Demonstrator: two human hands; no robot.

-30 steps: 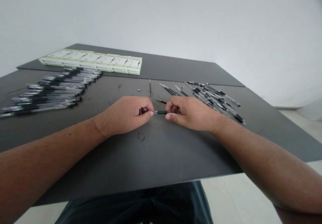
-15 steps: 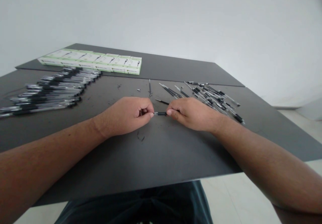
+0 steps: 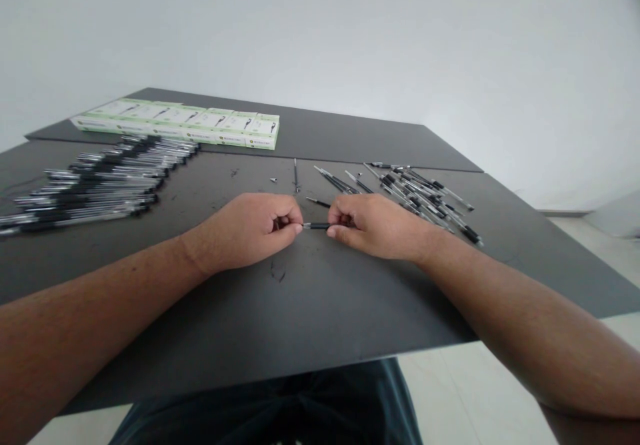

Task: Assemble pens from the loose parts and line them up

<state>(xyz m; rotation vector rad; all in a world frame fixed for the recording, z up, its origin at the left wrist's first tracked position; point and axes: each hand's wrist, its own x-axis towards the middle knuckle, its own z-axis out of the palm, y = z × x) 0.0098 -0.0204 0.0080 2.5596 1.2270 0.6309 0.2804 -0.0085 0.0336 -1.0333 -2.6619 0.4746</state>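
Between my two hands a pen (image 3: 317, 226) with a black grip lies level, just over the table. Thumb and forefinger of my left hand (image 3: 257, 224) pinch its left end, by the clear tip. From the other side my right hand (image 3: 377, 226) is closed around the right part of the pen, which its fingers hide. Just behind my right fingers a dark refill (image 3: 317, 202) points left on the table. Several more refills (image 3: 337, 180) lie a little farther back, and one thin refill (image 3: 295, 175) points away from me.
Many pens (image 3: 100, 182) are lined up in a row at the left. A loose heap of pens and parts (image 3: 430, 198) spreads at the right. White-green boxes (image 3: 175, 122) stand along the back of the grey table (image 3: 240, 338). A small pen tip (image 3: 273, 180) lies mid-table.
Both hands keep their hold on the pen. My right fingers have shifted slightly on it; the whole view has moved a little.
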